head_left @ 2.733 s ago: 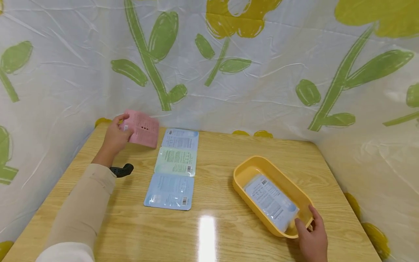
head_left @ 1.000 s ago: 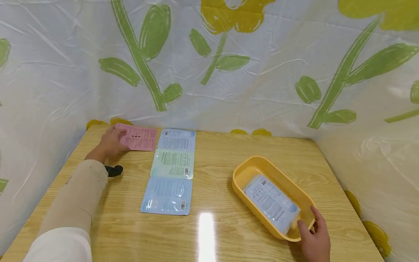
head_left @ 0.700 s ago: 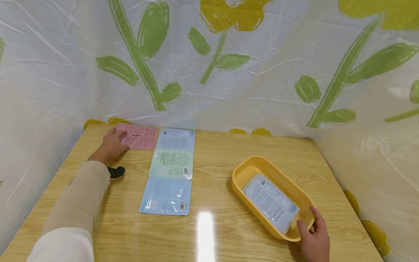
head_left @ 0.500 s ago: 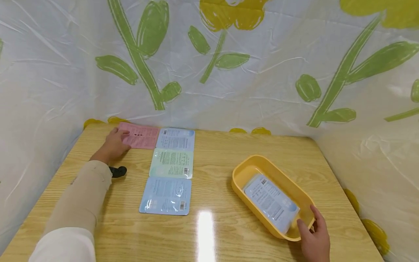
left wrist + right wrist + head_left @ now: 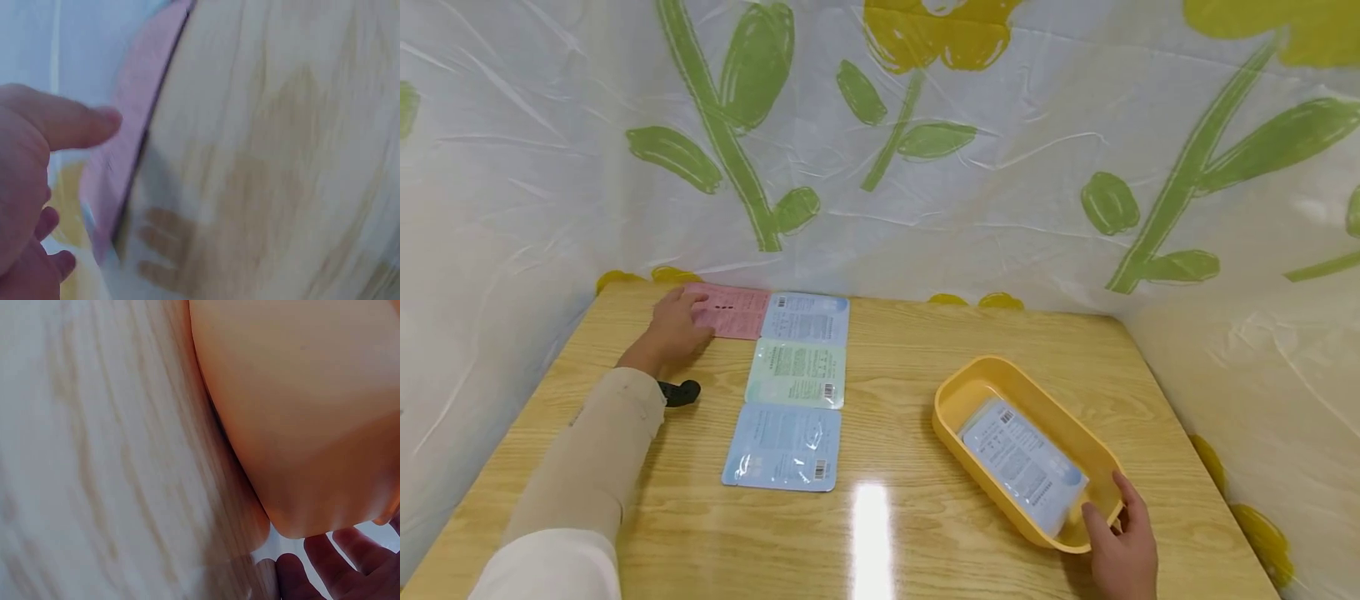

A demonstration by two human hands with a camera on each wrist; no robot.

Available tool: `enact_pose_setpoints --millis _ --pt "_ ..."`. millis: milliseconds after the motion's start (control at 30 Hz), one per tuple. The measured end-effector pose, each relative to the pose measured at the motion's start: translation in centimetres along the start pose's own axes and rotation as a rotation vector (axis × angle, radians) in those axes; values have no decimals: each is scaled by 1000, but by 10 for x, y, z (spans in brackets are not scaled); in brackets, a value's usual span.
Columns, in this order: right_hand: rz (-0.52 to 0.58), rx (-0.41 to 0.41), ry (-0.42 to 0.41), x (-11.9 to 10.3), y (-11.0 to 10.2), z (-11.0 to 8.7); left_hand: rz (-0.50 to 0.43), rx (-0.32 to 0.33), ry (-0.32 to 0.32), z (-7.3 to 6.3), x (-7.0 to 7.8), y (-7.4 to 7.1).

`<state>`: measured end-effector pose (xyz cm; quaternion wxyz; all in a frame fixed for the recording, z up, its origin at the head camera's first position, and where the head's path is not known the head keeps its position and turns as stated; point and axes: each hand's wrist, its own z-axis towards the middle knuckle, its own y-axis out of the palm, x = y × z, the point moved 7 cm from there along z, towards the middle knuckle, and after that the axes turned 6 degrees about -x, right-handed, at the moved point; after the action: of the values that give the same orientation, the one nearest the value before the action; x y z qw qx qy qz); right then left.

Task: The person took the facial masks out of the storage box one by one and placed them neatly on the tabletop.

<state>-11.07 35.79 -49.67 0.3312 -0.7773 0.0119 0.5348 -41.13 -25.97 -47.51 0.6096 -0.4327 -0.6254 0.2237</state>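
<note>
A pink flat sachet, like a sheet mask packet [image 5: 741, 312], lies at the back left of the table. My left hand [image 5: 676, 329] rests at its left end, fingers loosely extended over it. In the left wrist view the thumb [image 5: 87, 125] reaches straight across the pink strip. To the right stands a column of a pale blue sachet [image 5: 805, 318], a green sachet [image 5: 796, 372] and a blue sachet [image 5: 782, 446]. My right hand [image 5: 1122, 542] grips the near end of a yellow tray [image 5: 1037, 404], thumb over the rim, fingers outside. Stacked sachets [image 5: 1026, 462] lie inside it.
The wooden table [image 5: 895, 417] meets a flower-printed sheet [image 5: 1015, 208] at the back and on both sides. A black curved piece [image 5: 681, 392] sticks out at my left wrist. Light glares off the table's front middle.
The pink sachet, earlier lifted and tilted in my left hand, has come down flat on the table and slid right against the pale blue one. My right hand keeps its hold on the tray.
</note>
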Motion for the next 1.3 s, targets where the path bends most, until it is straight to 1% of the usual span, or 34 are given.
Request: enact_pose_setpoints --millis 67,167,233,300,367,467,633,767,833,933,1000,1067,1200,1300 --pt "1 0 1 0 0 0 -29 20 49 1 13 1" --pt "-1 -3 1 1 0 0 -128 18 95 2 36 4" --pt "-2 -8 -10 0 0 0 -196 1 109 0 52 7" --pt "-5 -13 -24 -1 1 1 -252 -14 107 -2 66 11" --pt "0 -17 -33 -2 1 1 -283 -26 110 -5 79 15" --pt "5 -24 -38 -2 2 2 -295 -37 131 -8 96 21" --pt "15 -24 -6 1 1 2 -283 -35 192 -9 126 32" --pt "23 -17 -19 0 0 2 -311 -36 241 -11 151 39" --pt "26 -18 -32 -1 0 1 -352 -57 274 -12 166 44" --pt "28 -16 -29 0 0 1 -402 -112 331 -15 191 54" --pt "28 -19 -32 1 0 2 -422 -148 370 -17 208 61" --pt "29 -16 -27 2 0 2 -423 -168 401 -19 223 67" --pt "37 -12 -37 3 -1 2 -427 -198 429 -21 244 79" --pt "36 -8 -43 2 -2 1 -430 -224 429 -23 256 90"
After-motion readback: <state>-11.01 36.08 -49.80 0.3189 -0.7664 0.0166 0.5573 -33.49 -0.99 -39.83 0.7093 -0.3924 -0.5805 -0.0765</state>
